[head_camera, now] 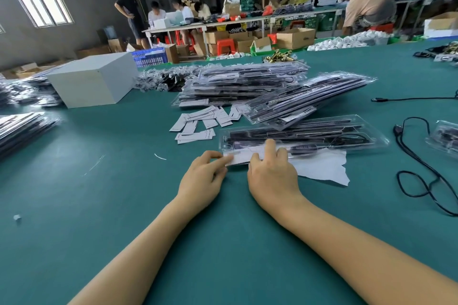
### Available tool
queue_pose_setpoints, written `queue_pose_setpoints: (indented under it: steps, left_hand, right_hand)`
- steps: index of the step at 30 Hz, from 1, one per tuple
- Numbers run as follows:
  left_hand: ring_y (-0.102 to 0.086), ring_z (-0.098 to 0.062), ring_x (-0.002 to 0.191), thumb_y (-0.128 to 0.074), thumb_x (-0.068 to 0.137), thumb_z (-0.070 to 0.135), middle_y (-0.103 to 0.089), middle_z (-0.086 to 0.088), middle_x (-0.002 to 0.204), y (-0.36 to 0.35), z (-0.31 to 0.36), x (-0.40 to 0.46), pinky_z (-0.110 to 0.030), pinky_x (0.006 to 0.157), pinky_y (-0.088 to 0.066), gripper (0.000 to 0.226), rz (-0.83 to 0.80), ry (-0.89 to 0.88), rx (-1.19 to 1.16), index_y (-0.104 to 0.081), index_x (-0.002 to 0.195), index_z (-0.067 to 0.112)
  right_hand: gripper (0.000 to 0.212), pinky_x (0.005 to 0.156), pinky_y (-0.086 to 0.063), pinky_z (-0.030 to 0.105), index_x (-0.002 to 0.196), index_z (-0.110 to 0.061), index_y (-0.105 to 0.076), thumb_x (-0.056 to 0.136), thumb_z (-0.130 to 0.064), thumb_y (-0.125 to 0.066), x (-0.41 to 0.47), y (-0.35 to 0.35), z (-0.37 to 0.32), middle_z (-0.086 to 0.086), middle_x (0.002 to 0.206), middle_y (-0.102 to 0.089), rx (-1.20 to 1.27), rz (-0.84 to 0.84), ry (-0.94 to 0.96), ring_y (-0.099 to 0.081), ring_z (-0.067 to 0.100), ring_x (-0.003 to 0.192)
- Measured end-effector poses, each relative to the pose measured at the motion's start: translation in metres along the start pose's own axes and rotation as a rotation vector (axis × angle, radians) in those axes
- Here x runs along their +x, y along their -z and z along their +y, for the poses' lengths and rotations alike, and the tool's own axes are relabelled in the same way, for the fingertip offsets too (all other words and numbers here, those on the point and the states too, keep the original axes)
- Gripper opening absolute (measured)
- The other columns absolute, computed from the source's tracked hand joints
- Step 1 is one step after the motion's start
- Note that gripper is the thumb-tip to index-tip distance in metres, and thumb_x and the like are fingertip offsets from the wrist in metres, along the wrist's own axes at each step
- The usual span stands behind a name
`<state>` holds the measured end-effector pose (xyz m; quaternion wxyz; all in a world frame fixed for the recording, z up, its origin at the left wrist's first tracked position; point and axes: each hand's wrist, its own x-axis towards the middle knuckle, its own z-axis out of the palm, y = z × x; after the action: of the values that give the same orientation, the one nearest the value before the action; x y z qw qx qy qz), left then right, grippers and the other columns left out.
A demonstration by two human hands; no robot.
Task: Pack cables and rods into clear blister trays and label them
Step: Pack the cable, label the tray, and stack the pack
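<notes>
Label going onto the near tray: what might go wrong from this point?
Both the left hand and right hand press the label at the blister tray edge, so it may stick crooked or creased. The tray overlaps loose white paper, which might catch. The loose cable could get snagged.

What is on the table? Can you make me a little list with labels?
table: green cloth top
left hand: pinches the end of a white label
right hand: fingers press the label onto the clear tray
inside tray: black rods and a cable
behind tray: pile of packed trays
loose labels: scattered left of the tray
white box: far left
black cable: loose, at right
</notes>
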<state>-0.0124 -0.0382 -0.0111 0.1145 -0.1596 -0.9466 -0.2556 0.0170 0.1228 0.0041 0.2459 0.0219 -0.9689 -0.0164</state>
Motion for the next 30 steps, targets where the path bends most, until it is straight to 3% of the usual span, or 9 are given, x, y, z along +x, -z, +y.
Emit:
queue_pose_setpoints:
  steps: [5,11,21,27,30]
  left_hand:
    - [-0.037,-0.015,0.113,-0.035,0.1,0.044,-0.039,0.012,0.129,-0.003,0.007,-0.001,-0.034,0.085,-0.047,0.04,-0.067,-0.012,0.234,-0.042,0.139,0.043]
    - [-0.034,-0.019,0.116,-0.032,0.097,0.054,-0.034,0.006,0.127,-0.006,0.012,0.003,-0.032,0.085,-0.043,0.043,-0.119,0.012,0.306,-0.03,0.14,0.052]
    - [-0.033,-0.017,0.117,-0.034,0.096,0.057,-0.033,0.007,0.131,-0.008,0.006,0.003,-0.03,0.094,-0.039,0.05,-0.101,-0.009,0.297,-0.032,0.144,0.044]
    - [-0.033,-0.018,0.116,-0.034,0.096,0.056,-0.033,0.008,0.132,-0.009,0.004,0.004,-0.028,0.095,-0.036,0.053,-0.097,-0.026,0.301,-0.027,0.146,0.043]
    - [-0.033,-0.018,0.116,-0.034,0.096,0.056,-0.033,0.007,0.132,-0.009,0.004,0.004,-0.03,0.095,-0.037,0.054,-0.096,-0.032,0.298,-0.024,0.147,0.043]
  right_hand:
    - [0.023,0.038,-0.021,0.02,0.056,-0.008,-0.061,0.045,-0.007,-0.082,0.001,-0.006,0.001,0.012,0.071,-0.059,0.008,0.077,0.042,-0.048,0.023,0.044]
    - [0.032,0.04,-0.037,0.023,0.087,-0.018,-0.078,0.057,-0.024,-0.085,0.001,-0.014,0.001,0.002,0.064,-0.06,0.034,0.117,0.153,-0.054,0.022,0.047]
    - [0.024,0.052,-0.044,0.029,0.086,-0.015,-0.077,0.064,-0.023,-0.08,0.001,-0.013,0.007,0.006,0.071,-0.063,0.021,0.118,0.093,-0.058,0.027,0.062]
    - [0.02,0.055,-0.044,0.028,0.071,-0.009,-0.07,0.065,-0.026,-0.079,0.001,-0.009,0.006,0.005,0.074,-0.062,-0.002,0.115,0.042,-0.06,0.024,0.067]
    - [0.03,0.061,-0.045,0.029,0.086,-0.007,-0.071,0.072,-0.033,-0.077,0.0,-0.008,0.005,0.005,0.088,-0.065,-0.024,0.047,0.016,-0.062,0.024,0.076]
